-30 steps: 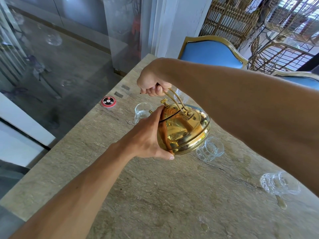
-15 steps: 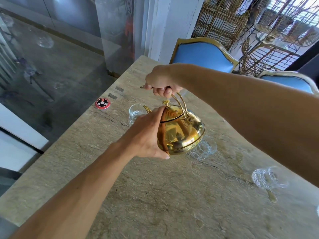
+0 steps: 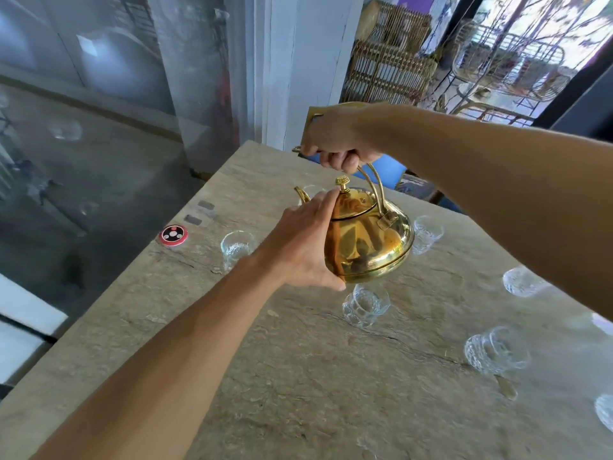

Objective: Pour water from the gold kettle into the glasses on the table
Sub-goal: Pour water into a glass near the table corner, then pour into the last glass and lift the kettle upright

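Note:
The gold kettle (image 3: pixel 368 240) hangs above the stone table (image 3: pixel 298 393), nearly upright, spout (image 3: pixel 301 193) pointing away to the left. My right hand (image 3: pixel 338 144) grips its wire handle from above. My left hand (image 3: pixel 305 247) lies flat against the kettle's left side, a fingertip near the lid knob (image 3: pixel 342 181). Several clear glasses stand around it: one left of the kettle (image 3: pixel 236 249), one just below it (image 3: pixel 365 305), one behind it at the right (image 3: pixel 426 234), more at the right (image 3: pixel 496 351). A further glass behind the spout is mostly hidden.
A red and black round button (image 3: pixel 173 235) lies near the table's left edge, by two small grey tags (image 3: pixel 199 212). A blue chair (image 3: pixel 384 171) stands behind the table's far end. Glass wall and white pillar lie to the left and back.
The kettle has tipped back from a steep tilt to nearly upright and risen slightly. Both hands stayed on it. The view has shifted, showing more glasses at the right.

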